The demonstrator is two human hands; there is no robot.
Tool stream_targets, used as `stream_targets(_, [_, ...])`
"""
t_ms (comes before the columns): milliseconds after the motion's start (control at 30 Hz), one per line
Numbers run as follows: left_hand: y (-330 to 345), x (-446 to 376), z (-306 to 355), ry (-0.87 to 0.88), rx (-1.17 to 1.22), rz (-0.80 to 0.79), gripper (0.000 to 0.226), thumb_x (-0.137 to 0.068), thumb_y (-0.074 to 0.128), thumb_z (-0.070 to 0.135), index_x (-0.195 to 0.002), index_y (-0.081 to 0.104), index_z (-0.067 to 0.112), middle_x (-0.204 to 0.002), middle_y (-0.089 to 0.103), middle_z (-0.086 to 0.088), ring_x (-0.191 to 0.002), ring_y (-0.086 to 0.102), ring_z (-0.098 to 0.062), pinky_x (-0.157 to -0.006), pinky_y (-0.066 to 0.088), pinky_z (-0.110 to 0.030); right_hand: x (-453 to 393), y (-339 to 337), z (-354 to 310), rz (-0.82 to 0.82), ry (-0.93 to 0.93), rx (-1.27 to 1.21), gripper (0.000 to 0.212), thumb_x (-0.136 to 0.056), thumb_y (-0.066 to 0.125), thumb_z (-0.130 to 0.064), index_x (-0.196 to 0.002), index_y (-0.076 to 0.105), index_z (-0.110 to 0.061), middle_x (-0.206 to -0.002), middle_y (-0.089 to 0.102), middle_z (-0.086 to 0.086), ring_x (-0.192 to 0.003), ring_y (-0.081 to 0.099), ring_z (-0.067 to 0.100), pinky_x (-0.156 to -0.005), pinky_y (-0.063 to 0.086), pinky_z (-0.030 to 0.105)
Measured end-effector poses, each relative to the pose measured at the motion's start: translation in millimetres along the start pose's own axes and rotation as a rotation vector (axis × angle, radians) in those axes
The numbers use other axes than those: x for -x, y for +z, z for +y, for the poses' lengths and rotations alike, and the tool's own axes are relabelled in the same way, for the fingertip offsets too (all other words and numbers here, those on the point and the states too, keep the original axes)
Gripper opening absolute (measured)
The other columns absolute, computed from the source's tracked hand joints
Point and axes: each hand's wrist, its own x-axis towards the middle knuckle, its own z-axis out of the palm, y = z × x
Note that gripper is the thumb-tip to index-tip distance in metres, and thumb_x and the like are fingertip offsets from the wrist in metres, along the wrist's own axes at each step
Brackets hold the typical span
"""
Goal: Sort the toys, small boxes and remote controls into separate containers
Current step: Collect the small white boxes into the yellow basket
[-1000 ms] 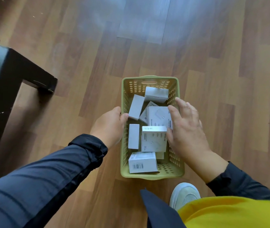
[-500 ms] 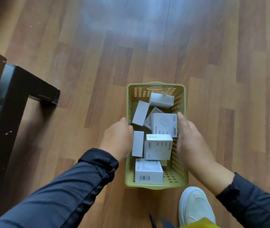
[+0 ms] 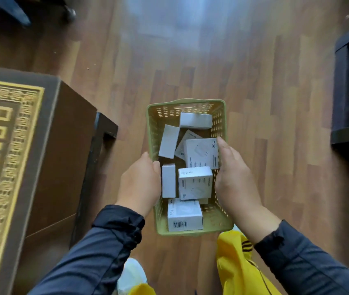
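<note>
You stand over a wooden floor (image 3: 254,103), looking down at it, with a dark table (image 3: 48,145) under a brown cloth with a gold pattern on your left and a dark shelf (image 3: 346,92) cut off by the right edge. Between your hands is a green plastic basket (image 3: 187,104), seemingly lifted off the floor, though no frame settles whether its underside touches anything. It is filled with small white boxes (image 3: 194,182), some flat, some on edge, one with a barcode nearest you. Your left hand (image 3: 140,184) grips the basket's left rim, thumb curled inside; your right hand (image 3: 236,177) grips the right rim, its thumb against a box marked 20W. The boxes look sorted, so the step in hand is probably carrying this basket to where it belongs. The next move calls for keeping it level, since the boxes lie loose, and for a clear spot to set it down. No toys, remote controls or other containers are in view. Your fingers under the rims are hidden. Yellow cloth (image 3: 237,273) and a pale shoe (image 3: 132,273) fill the bottom edge, and most print is too blurred to read
</note>
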Motion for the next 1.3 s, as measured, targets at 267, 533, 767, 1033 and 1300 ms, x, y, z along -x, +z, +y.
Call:
stream_targets(267, [-159.3,134.3,33.6,0.052,-0.015,0.04,0.028,-0.105,0.034,0.032,-0.095,0.053,0.015,-0.084,0.062,-0.004,-0.077,0.059,-0.028,-0.07,0.046,-0.042,97.7,-123.6,-146.0,0.038,-0.044,-0.026,0.058,-0.097,0.042,-0.016,-0.151,0.026,-0.03,-0.141,0.047,-0.006,-0.11,0.048,0.005,-0.084,0.04,0.02])
stream_targets(533, [-282.8,258.2,43.4,0.038,-0.054,0.056,0.025,-0.106,0.035,0.033,-0.099,0.054,0.018,-0.089,0.062,-0.001,-0.078,0.056,-0.026,-0.066,0.038,-0.036,196.9,-207.3,-260.1,0.052,-0.064,-0.036,0.061,-0.095,0.039,-0.007,-0.152,0.029,-0.027,-0.144,0.046,-0.003,-0.122,0.049,0.014,-0.09,0.035,0.019])
stream_targets(767, [-344.2,332.4,24.4,0.057,-0.045,0.007,0.025,-0.106,0.036,0.032,-0.105,0.056,0.017,-0.093,0.065,-0.003,-0.085,0.061,-0.028,-0.075,0.05,-0.04,267.8,-225.3,-312.8,0.05,-0.079,-0.037,0.06,-0.097,0.041,-0.01,-0.152,0.028,-0.028,-0.141,0.05,-0.001,-0.119,0.053,0.016,-0.086,0.045,0.023])
stream_targets(1033, [-374.4,390.5,-3.9,0.008,-0.045,0.002,0.027,-0.106,0.038,0.032,-0.105,0.059,0.016,-0.095,0.067,-0.005,-0.084,0.062,-0.026,-0.075,0.052,-0.041,324.6,-227.2,-343.4,0.027,-0.123,-0.016,0.061,-0.096,0.043,-0.01,-0.153,0.027,-0.027,-0.143,0.05,-0.002,-0.12,0.054,0.018,-0.085,0.044,0.023])
stream_targets(1300, [-373.1,442.0,1.6,-0.053,0.037,0.074,0.026,-0.106,0.038,0.032,-0.103,0.059,0.016,-0.092,0.066,-0.006,-0.082,0.062,-0.029,-0.072,0.051,-0.039,342.2,-250.9,-345.9,-0.034,-0.27,-0.016,0.062,-0.096,0.047,-0.01,-0.153,0.027,-0.024,-0.146,0.048,0.002,-0.128,0.051,0.021,-0.098,0.048,0.035])
